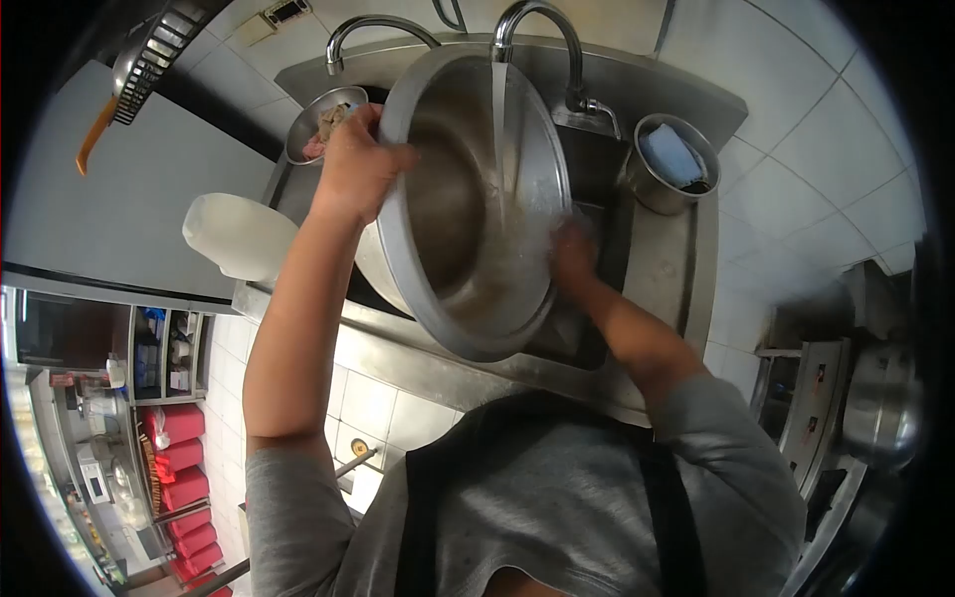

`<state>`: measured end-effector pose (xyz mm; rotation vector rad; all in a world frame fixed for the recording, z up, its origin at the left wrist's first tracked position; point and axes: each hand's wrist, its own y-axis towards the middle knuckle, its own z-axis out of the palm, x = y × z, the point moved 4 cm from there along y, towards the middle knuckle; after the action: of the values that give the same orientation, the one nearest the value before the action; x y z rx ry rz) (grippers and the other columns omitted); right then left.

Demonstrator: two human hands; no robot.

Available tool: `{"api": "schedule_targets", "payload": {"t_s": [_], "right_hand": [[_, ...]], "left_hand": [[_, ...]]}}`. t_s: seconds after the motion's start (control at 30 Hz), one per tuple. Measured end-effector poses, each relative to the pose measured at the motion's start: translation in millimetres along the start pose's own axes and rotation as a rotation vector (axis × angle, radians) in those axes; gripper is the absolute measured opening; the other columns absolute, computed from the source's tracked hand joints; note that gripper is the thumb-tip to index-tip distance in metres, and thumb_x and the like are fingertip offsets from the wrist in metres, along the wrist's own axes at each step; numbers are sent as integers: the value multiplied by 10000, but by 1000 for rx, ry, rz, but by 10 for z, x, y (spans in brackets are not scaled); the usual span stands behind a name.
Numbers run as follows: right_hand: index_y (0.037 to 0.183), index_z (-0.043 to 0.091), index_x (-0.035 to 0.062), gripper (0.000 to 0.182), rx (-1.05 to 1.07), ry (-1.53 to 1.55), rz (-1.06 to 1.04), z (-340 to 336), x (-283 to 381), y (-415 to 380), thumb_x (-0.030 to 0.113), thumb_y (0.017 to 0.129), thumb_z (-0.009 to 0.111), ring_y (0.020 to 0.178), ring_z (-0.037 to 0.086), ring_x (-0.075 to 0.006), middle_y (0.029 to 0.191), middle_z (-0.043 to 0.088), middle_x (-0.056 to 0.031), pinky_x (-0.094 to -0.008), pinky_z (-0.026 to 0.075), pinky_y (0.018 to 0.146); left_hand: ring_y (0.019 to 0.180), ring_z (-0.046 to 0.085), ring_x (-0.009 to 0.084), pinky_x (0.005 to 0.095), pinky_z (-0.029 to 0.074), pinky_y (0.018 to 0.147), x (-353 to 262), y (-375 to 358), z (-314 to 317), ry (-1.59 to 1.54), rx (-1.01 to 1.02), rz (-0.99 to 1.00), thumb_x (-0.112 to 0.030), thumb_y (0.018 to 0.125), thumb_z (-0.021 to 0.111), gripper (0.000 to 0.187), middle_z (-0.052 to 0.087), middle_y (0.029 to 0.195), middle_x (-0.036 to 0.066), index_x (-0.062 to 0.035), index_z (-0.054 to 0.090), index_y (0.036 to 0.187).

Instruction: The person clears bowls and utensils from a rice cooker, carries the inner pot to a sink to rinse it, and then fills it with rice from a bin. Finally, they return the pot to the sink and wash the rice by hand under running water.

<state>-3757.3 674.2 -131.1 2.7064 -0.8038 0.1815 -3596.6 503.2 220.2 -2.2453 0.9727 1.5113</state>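
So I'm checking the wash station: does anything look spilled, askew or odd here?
Nothing stands out. The big steel bowl is tilted over the sink under the running tap, left hand gripping its rim, right hand at the inside.

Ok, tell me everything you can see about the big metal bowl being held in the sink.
The bowl is large, round and looks like brushed steel, with a wide flat rim. It is tilted steeply on edge over the sink, its open side facing the tap, whose water stream runs into it. The left hand grips the upper rim; the right hand is pressed against its wet inner side by the lower rim.
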Motion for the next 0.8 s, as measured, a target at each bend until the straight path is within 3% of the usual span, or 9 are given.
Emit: {"api": "schedule_targets", "payload": {"t_s": [0.1,0.2,0.3,0.4,0.6,0.8], "right_hand": [[1201,487,62,390,-446,482,546,612,-149,221,218,848,543,961,566,-278,1052,592,-144,-408,435,842],[1188,497,21,393,-47,1624,890,978,263,308,227,858,557,915,554,-238,1053,581,-140,-390,431,821],[1174,514,6,376,186,1796,992,944,784,317,211,861,548,916,537,-210,1066,570,-141,-382,425,813],[1189,493,4,393,326,1876,991,955,1250,319,241,877,525,944,537,-232,1084,564,-137,-395,433,816],[1187,498,-4,409,607,1980,943,629,2073,324,268,882,517,958,539,-249,1083,563,-144,-410,438,821],[1185,503,-13,429,856,2043,873,173,2692,192,295,886,509,972,542,-265,1081,563,-151,-424,443,827]], "left_hand": [[727,560,175,286,462,673,-219,-27,-106,7,17,1,7,602,657,400,587,839,110,45,541,984],[789,583,196,290,476,737,-594,-156,-153,-39,13,-4,37,631,649,419,603,894,118,63,534,1032],[824,591,193,286,477,752,-825,-140,-187,-38,81,-4,-7,690,640,423,609,932,122,73,525,1089],[828,592,185,276,475,741,-1048,-110,-135,52,106,14,-74,735,627,430,606,945,132,79,521,1123],[878,580,205,274,447,786,-1268,68,55,348,49,62,-207,716,671,518,601,975,152,88,530,1118],[882,577,219,310,442,807,-1420,204,315,561,150,5,-311,699,671,569,600,976,174,89,554,1088]]}}
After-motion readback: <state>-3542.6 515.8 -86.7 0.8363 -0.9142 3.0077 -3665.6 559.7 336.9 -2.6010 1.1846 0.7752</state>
